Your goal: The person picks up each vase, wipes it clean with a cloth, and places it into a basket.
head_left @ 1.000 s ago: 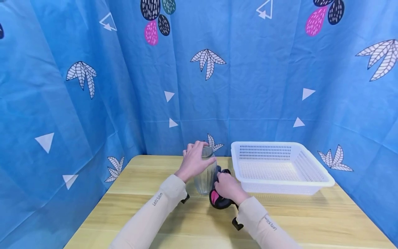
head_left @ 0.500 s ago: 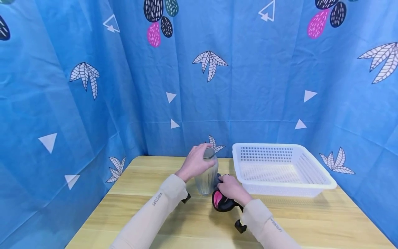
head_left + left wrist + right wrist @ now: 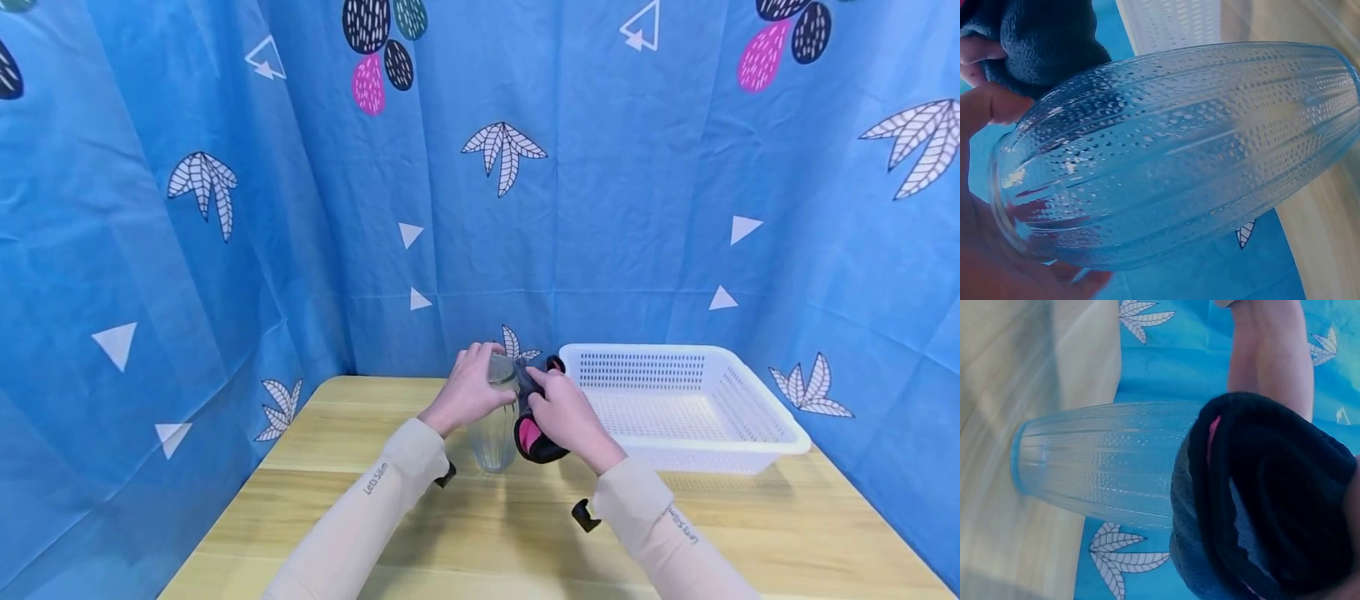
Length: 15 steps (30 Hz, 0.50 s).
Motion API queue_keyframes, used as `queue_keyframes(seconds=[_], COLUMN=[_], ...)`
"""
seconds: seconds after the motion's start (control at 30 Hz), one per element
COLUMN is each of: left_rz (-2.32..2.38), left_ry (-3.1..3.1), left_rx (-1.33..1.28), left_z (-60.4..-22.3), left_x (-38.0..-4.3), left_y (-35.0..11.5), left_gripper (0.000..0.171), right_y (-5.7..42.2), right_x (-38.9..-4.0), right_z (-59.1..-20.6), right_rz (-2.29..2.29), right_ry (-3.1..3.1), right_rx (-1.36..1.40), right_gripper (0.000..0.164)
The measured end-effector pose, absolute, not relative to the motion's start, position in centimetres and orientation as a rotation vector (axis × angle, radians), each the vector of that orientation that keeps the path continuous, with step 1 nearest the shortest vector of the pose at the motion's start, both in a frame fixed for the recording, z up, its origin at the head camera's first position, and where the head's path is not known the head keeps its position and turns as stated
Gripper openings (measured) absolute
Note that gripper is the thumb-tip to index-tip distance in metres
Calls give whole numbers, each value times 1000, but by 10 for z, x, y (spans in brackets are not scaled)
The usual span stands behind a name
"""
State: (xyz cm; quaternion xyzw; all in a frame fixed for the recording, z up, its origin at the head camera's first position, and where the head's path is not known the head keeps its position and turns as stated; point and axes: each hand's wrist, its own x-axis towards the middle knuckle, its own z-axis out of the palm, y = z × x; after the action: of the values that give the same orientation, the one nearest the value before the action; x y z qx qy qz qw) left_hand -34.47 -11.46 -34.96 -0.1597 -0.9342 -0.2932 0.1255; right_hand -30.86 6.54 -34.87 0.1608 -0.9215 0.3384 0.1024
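A clear ribbed glass vase (image 3: 492, 442) with a dimpled surface stands upright on the table. My left hand (image 3: 468, 390) grips it near the rim, thumb on the near side. In my right hand (image 3: 572, 415) is a bunched dark grey cloth (image 3: 546, 452) with black edging and a pink patch. The cloth lies right at the upper right side of the vase. Up close, the left wrist view has the glass (image 3: 1197, 150) with the fuzzy cloth (image 3: 1047, 47) overlapping its upper edge. Folds of cloth hide most of the right fingers in the right wrist view.
A white perforated plastic basket (image 3: 682, 446) stands on the right of the wooden table (image 3: 315, 483), just beyond my right hand. Blue patterned curtains (image 3: 630, 208) hang behind the table and along both sides.
My right hand, with the cloth, first shifts slightly down and right, then rises along the side of the vase toward its rim. My left hand keeps its grip and the vase stays in place.
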Motion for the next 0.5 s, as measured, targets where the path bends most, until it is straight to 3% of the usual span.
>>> queue_keyframes(seconds=[0.2,0.5], left_rz=[-862,-865], left_ry=[-2740,-2760], left_rx=[-488,-487], left_z=[-345,-349], left_x=[-344,-343], left_y=[-116,-113], left_gripper=[78,80], right_y=[64,57], right_x=[-313,-324], right_z=[-355,-401], right_rz=[922,879], right_ry=[-2797,-3016], right_rx=[507,545], right_gripper=[50,41])
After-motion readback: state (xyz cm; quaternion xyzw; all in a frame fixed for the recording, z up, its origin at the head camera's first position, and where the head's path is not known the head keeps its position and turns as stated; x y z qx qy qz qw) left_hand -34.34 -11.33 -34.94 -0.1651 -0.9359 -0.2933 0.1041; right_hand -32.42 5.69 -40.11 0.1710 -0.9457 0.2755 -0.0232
